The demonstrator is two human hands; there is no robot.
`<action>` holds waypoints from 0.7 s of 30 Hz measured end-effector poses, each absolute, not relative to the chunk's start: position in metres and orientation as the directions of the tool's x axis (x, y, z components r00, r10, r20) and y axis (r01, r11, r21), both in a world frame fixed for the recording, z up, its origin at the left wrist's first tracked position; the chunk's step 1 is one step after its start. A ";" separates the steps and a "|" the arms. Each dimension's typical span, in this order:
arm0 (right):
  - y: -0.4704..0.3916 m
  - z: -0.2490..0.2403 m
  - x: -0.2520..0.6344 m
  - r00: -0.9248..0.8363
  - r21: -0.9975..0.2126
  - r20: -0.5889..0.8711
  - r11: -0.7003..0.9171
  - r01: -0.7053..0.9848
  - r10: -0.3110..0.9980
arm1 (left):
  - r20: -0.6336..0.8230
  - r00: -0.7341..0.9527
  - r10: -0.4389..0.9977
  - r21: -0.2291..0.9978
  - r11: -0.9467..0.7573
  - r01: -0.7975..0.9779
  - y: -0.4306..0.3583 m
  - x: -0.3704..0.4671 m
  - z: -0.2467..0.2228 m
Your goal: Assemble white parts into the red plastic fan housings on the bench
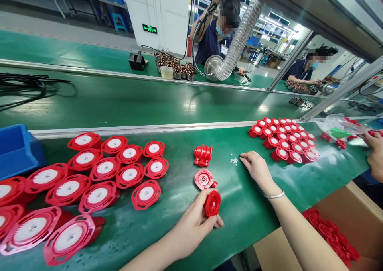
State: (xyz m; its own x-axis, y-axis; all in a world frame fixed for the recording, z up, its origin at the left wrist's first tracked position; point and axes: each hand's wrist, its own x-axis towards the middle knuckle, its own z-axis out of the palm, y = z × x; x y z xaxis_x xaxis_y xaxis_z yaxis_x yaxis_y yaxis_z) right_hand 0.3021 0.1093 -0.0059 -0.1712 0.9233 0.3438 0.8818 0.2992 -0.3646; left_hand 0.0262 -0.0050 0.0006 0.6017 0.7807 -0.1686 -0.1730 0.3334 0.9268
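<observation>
My left hand point(194, 223) is closed around a red plastic housing point(213, 203), its hollow side tilted up with a small pale pin in the middle. Just beyond it on the green bench lie a round red cover point(204, 179) with a side spout and some ribbed red parts point(203, 155) standing together. To the right, my right hand point(257, 170) reaches over the bench with thumb and forefinger pinched together. Whatever is between those fingertips is too small to make out. Beside them several tiny white pieces point(233, 160) lie scattered.
Rows of red housings with white discs point(104, 167) fill the left; another cluster point(284, 137) stands right. A blue bin point(18, 151) sits far left. A cardboard box point(353, 207) holds red parts. A co-worker's hand point(375, 151) is at the right edge; others work across the bench.
</observation>
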 end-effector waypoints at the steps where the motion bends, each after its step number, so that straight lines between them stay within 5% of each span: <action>1: 0.110 -0.006 0.302 -0.177 -0.363 0.343 0.304 0.881 0.922 | -0.169 0.603 0.780 0.924 0.338 -0.178 -0.004 0.026 0.001; 8: 0.085 0.015 0.282 -0.179 -0.402 0.378 0.335 0.853 0.908 | -0.175 0.610 0.773 0.880 0.401 -0.255 0.000 0.024 0.003; 14: 0.014 0.026 0.216 -0.426 -0.612 0.399 0.581 0.536 0.812 | -0.151 0.612 0.777 0.835 0.431 -0.341 0.001 0.025 -0.004; 21: 0.003 0.006 0.202 -0.451 -0.600 0.439 0.627 0.497 0.777 | -0.137 0.635 0.760 0.778 0.480 -0.406 0.001 0.024 -0.002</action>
